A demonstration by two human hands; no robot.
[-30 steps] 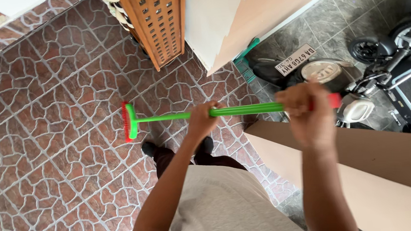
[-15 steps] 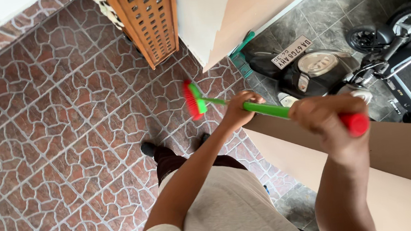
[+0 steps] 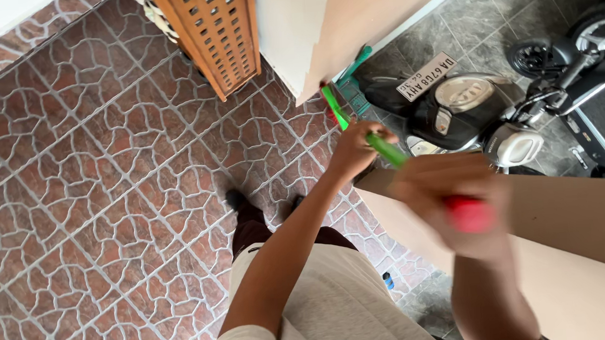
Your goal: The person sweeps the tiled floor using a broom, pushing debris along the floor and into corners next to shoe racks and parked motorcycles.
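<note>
Your right hand [image 3: 453, 198], blurred, closes around the red end grip; your left hand [image 3: 354, 148] clamps the green broom handle [image 3: 386, 150] farther down. It looks light and stiff; its head reaches the wall corner [image 3: 311, 95] beside the scooter [image 3: 465, 109].

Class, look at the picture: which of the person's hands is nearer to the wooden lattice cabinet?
Left. The left hand grips the green broom handle lower down, closer to the cabinet. The right hand holds the red end, farther away.
</note>
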